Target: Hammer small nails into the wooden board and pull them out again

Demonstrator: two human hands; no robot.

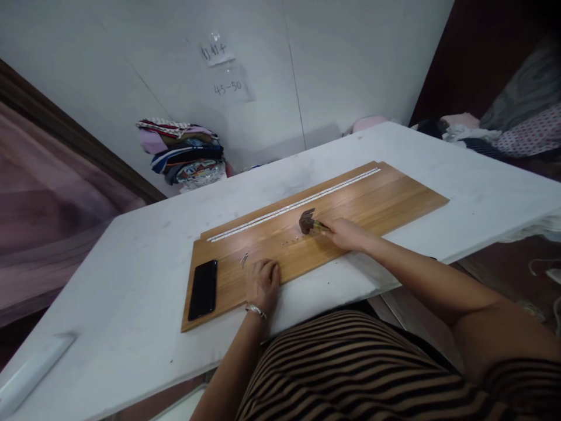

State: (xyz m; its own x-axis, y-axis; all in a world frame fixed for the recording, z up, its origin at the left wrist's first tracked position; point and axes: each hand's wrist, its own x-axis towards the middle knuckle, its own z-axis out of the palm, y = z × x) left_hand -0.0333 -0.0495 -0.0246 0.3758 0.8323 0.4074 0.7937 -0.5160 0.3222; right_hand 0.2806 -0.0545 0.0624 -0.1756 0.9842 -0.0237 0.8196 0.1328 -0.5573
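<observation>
- The person's right hand (346,233) is gripping a hammer (308,222) by its handle, fingers wrapped closed around it – the dark head is pointing left and sitting low over the wooden board (385,202); from here I cannot tell whether it is touching the wood.
- The left hand (262,282) is resting knuckles-up on the near edge of the board, fingers curled in under the palm; whether anything is lying inside that curl I cannot tell. A silver bracelet (256,310) is circling the wrist.
- Just left of the hammer head, a short row of tiny dots (290,239) is showing on the board – too small to name with certainty.
- A couple of loose nails (243,258) are lying on the board, near the left hand and just right of a black phone (203,289), which is lying face-up at the board's left end.
- A thin white strip (293,204) is running along the far edge of the board.
- The board is lying slantwise on a white table (109,280), its long near edge close to the table's front.
- Beyond the table, a pile of folded clothes (184,153) is leaning against the white wall, and a handwritten note (217,54) is hanging above it.
</observation>
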